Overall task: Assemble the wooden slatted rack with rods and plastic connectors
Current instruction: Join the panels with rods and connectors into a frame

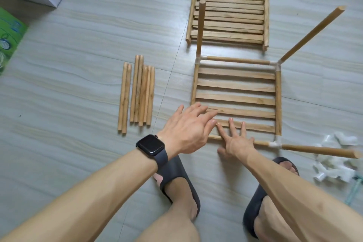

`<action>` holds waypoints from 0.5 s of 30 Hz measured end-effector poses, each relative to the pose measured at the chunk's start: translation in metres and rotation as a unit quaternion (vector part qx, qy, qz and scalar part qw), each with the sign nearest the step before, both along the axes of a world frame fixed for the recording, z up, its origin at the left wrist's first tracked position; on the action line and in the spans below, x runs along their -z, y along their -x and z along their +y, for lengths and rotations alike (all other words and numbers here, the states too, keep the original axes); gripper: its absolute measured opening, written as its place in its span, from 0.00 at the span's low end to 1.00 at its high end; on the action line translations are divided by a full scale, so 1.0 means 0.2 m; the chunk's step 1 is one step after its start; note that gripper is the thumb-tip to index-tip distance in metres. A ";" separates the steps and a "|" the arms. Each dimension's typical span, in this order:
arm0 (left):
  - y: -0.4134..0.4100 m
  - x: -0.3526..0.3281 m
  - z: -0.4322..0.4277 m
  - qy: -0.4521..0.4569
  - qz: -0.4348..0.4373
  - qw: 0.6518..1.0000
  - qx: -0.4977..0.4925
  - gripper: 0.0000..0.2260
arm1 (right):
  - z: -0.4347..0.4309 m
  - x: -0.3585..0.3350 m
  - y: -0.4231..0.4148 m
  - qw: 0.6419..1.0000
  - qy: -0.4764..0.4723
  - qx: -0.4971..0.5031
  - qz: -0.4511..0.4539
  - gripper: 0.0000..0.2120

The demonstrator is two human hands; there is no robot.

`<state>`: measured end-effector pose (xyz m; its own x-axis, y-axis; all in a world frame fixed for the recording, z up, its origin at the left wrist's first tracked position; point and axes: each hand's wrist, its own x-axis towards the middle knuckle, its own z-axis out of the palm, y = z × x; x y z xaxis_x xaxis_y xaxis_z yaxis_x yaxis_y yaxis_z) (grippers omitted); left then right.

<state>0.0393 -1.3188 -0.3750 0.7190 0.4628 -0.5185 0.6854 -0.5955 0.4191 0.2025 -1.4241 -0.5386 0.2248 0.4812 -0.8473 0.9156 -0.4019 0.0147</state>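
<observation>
Your left grip (188,129) and right grip (235,143) spread open, empty, over the slatted panel (235,86). Its near-left corner probably needs a loose rod (137,92) next.

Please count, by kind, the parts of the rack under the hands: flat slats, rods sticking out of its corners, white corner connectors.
Flat slats: 5
Rods sticking out of corners: 3
White connectors in view: 3 (near-left corner hidden under the left hand)
Total: 11
</observation>
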 end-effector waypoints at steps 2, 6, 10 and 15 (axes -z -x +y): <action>0.03 0.01 -0.03 -0.007 0.005 1.000 0.003 0.23 | 0.00 -0.02 0.00 1.000 -0.001 -0.001 -0.002 0.44; 0.02 0.01 -0.02 -0.047 0.012 0.999 0.000 0.23 | 0.04 -0.08 -0.02 1.000 0.014 -0.019 -0.005 0.42; 0.02 -0.05 -0.05 -0.063 0.060 0.995 0.047 0.24 | 0.17 -0.29 -0.17 0.995 0.039 -0.096 0.014 0.30; -0.05 -0.15 -0.01 -0.134 0.192 0.959 0.163 0.28 | 0.26 -0.78 -0.46 0.986 -0.109 -0.121 -0.039 0.27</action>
<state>0.0495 -1.3204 -0.3451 0.6276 0.3998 -0.6680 0.5185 -0.8548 -0.0244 0.2943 -1.3714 -0.3826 0.1418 0.6979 -0.7020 0.9844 -0.1740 0.0259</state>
